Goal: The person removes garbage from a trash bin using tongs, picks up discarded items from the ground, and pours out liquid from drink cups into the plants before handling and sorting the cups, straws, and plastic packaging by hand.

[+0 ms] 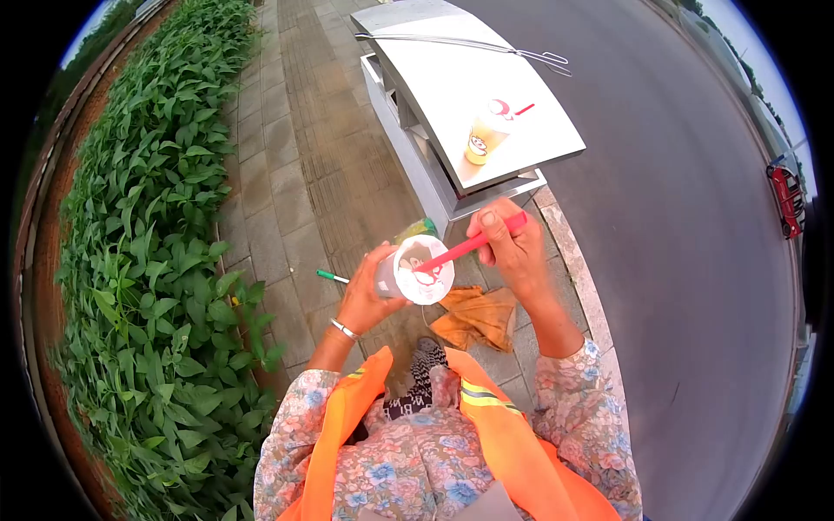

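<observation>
My left hand (369,291) is wrapped round a plastic drink cup (388,278) with a white printed top (437,282). Pinched in my right hand (512,252) is a thick red straw (465,247), slanting down to the left. Its lower end meets the top of the cup; whether it has pierced the film I cannot tell. A second cup (485,141), with a yellow drink low in it, stands on the white top of a roadside bin (460,69). A red straw (524,109) shows at that cup's lid.
Long metal tongs (460,41) lie across the bin top. On the paving are an orange cloth (476,317) and a green-ended stick (330,276). Leafy plants (165,260) line the left; beyond the kerb (578,260) runs the road (686,217), with a red car (786,200) far right.
</observation>
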A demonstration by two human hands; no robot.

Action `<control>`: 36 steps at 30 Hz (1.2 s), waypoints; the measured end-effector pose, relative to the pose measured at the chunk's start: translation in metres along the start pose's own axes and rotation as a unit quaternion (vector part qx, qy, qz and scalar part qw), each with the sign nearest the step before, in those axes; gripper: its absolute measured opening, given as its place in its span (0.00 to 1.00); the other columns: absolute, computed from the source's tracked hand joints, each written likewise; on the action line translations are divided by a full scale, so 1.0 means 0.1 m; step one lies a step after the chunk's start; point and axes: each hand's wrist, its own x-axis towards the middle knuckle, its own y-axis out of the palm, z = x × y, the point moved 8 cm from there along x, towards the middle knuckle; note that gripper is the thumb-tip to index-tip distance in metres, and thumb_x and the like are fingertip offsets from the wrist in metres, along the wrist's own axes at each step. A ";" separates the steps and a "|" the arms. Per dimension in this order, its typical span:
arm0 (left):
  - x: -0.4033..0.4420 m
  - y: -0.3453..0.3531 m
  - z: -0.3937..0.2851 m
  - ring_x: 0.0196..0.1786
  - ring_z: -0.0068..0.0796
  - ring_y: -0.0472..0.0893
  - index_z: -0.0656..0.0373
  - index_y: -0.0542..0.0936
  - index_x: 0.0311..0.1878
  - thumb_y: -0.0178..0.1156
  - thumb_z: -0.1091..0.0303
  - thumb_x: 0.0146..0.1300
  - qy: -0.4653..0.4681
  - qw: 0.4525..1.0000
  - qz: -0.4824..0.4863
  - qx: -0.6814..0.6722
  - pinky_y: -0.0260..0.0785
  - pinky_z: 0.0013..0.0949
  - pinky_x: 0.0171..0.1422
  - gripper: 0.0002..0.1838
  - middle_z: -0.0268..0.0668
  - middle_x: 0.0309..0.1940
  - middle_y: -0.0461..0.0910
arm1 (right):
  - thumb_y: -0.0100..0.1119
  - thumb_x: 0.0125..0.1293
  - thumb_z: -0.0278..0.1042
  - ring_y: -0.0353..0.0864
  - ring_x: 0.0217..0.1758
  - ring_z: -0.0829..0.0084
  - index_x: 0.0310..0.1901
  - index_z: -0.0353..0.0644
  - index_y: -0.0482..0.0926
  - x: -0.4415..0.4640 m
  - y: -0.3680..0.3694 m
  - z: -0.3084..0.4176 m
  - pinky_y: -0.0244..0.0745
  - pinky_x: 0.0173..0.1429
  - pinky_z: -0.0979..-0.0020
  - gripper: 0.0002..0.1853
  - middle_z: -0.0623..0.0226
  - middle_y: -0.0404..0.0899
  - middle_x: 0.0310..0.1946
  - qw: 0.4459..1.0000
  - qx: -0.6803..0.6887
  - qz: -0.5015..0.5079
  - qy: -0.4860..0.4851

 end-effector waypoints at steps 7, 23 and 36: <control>0.18 0.03 0.03 0.63 0.45 0.71 0.55 0.62 0.64 0.76 0.72 0.35 -0.007 0.999 -0.022 -0.038 0.65 0.40 0.67 0.48 0.44 0.59 0.71 | 0.63 0.63 0.43 0.73 0.27 0.79 0.39 0.38 0.80 0.07 0.20 0.12 0.70 0.32 0.77 0.15 0.71 0.75 0.30 0.978 -0.154 0.078 -0.119; 1.77 -0.17 0.17 0.60 0.30 0.72 0.58 0.61 0.66 0.79 0.62 0.38 -0.035 0.952 -0.075 -0.295 0.67 0.34 0.63 0.50 0.37 0.59 0.72 | 0.72 0.50 0.35 0.64 0.63 0.41 0.51 0.48 0.76 1.27 -0.65 -0.13 0.70 0.59 0.52 0.25 0.41 0.52 0.68 0.879 -0.452 -0.134 -0.071; 3.11 0.73 0.30 0.58 0.41 0.76 0.58 0.57 0.66 0.77 0.65 0.36 -0.022 0.975 -0.113 -0.191 0.68 0.36 0.61 0.53 0.46 0.55 0.75 | 0.64 0.52 0.18 0.71 0.57 0.51 0.40 0.37 0.74 0.98 -0.81 -0.24 0.70 0.58 0.58 0.13 0.54 0.72 0.52 0.893 -0.345 -0.144 -0.252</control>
